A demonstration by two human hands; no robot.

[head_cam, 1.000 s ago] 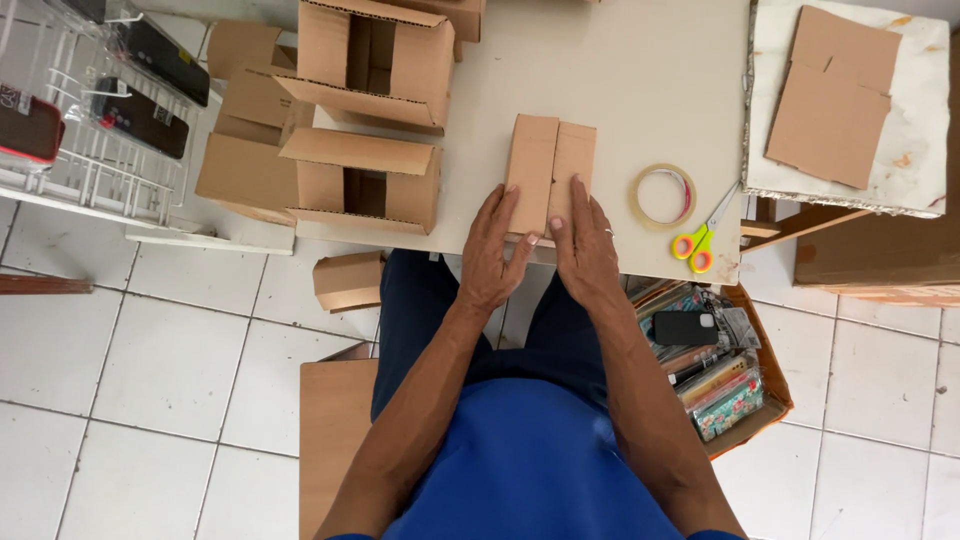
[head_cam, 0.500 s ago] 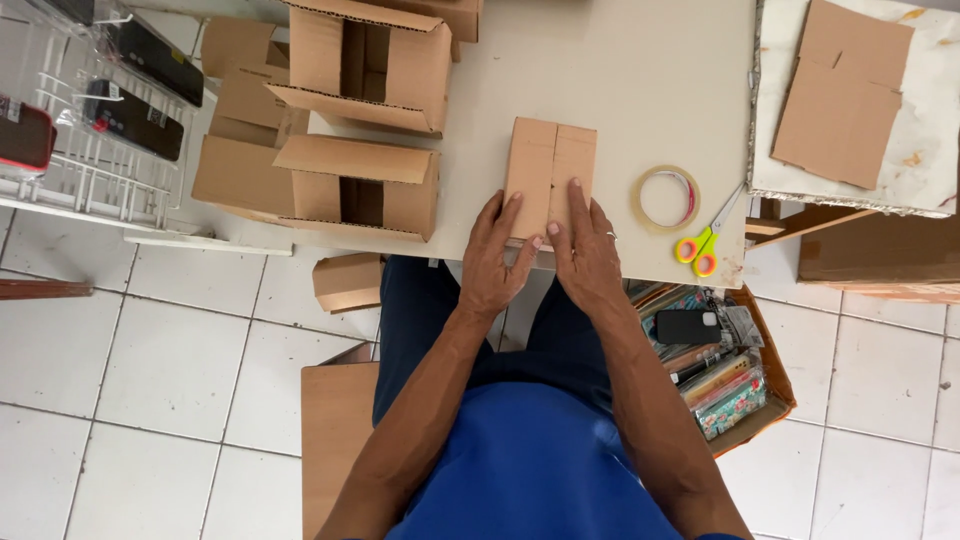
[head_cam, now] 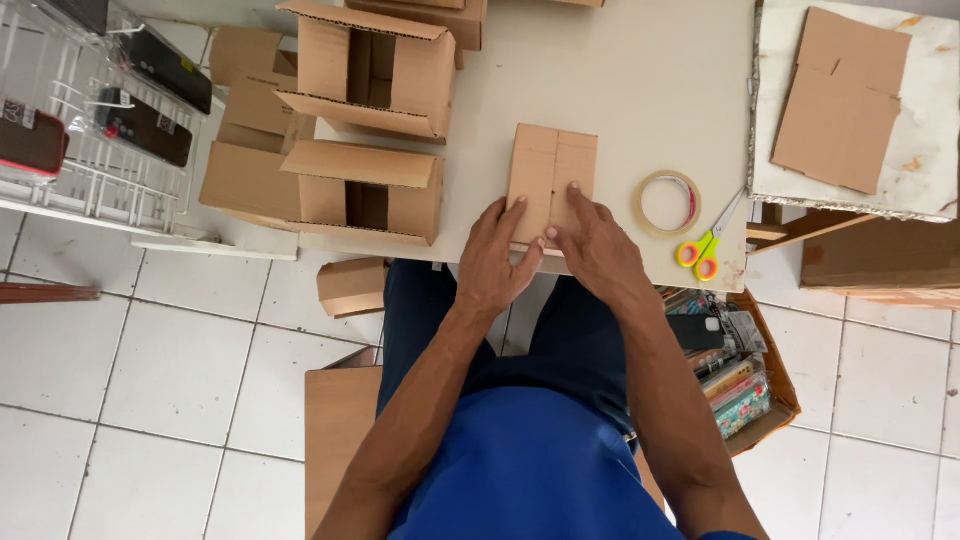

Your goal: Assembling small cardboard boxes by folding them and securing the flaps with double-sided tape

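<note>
The flat folded carton [head_cam: 551, 178] lies on the table [head_cam: 640, 80] at its near edge, with the left hand [head_cam: 497, 262] and right hand [head_cam: 596, 248] on its near end. Right of it sits the tape roll [head_cam: 666, 204], then the scissors [head_cam: 708, 246]. Left of it stand two open boxes, one near [head_cam: 352, 190], one farther [head_cam: 372, 68]. A flat cardboard sheet [head_cam: 842, 98] lies on the side surface [head_cam: 925, 150] at far right, a wire rack [head_cam: 95, 150] at far left

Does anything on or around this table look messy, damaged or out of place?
A small cardboard box lies on the floor tiles below the table edge. The side table at the right has a stained, chipped top. Both hands press the flat cardboard piece squarely; nothing is spilled.
</note>
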